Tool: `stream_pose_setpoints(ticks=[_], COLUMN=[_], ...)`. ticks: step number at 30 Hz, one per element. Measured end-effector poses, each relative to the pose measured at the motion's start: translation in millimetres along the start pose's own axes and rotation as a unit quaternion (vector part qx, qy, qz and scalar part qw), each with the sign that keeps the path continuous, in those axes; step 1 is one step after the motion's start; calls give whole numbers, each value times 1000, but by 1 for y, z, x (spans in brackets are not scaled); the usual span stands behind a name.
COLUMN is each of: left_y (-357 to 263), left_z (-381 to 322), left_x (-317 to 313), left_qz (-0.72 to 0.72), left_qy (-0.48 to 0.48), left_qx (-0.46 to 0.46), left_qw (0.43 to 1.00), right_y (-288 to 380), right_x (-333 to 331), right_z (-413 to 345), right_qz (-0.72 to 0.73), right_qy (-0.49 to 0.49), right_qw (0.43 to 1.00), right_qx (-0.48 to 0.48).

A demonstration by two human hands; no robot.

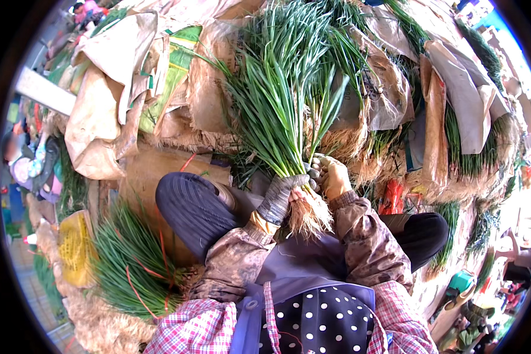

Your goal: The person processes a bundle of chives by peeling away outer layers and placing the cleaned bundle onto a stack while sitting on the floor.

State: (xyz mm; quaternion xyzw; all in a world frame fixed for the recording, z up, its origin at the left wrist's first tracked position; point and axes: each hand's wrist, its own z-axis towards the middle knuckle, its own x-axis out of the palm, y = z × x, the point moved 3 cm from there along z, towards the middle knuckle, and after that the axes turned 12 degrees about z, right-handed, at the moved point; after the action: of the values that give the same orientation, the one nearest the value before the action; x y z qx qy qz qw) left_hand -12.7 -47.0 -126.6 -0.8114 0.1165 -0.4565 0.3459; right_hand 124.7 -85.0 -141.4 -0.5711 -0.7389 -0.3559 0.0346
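My left hand (pixel 283 197), in a grey knit glove, grips a bunch of long green chive-like plants (pixel 276 124) just above the roots. Pale, stringy roots (pixel 309 214) hang below that fist over my lap. Against the right side of the bunch, the fingers of my right hand (pixel 332 175) close around stalks at its base. This hand wears a yellowish glove with grey fingertips. The leaves fan upward and overlap a larger heap of similar greens (pixel 305 40), so their far ends are hard to separate.
Tan woven sacks (pixel 99 119) and a green-yellow sack (pixel 170 84) lie over the heap ahead. More rooted bundles (pixel 473 146) are stacked at right. Beside my left knee lies a bundle tied with red string (pixel 132 265), near a yellow sack (pixel 76 250). A person (pixel 35 163) is at far left.
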Motion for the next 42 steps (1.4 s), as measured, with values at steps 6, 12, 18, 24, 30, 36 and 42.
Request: stream_pose_setpoints(ticks=[6, 12, 18, 24, 30, 36, 42], left_y=[13, -6, 5, 12, 14, 7, 11], left_z=[5, -6, -8, 4, 4, 3, 5], left_x=[-7, 4, 6, -6, -13, -12, -3], left_qz=[6, 145, 114, -45, -82, 47, -148], left_qy=[-1, -122, -104, 46, 3, -8, 91], left_qx=[11, 31, 55, 6, 30, 75, 55], left_qw=[1000, 981, 987, 998, 996, 996, 983], right_y=[6, -11, -2, 13, 124, 111, 126], right_x=[16, 8, 3, -18, 43, 11, 36], right_z=[6, 9, -1, 18, -7, -6, 4], right_qz=[4, -30, -256, -741, -682, -675, -682], right_qy=[254, 119, 64, 77, -183, -87, -166], right_qw=[965, 992, 961, 610, 577, 579, 576], right_qx=[61, -10, -77, -270, -411, -450, -419])
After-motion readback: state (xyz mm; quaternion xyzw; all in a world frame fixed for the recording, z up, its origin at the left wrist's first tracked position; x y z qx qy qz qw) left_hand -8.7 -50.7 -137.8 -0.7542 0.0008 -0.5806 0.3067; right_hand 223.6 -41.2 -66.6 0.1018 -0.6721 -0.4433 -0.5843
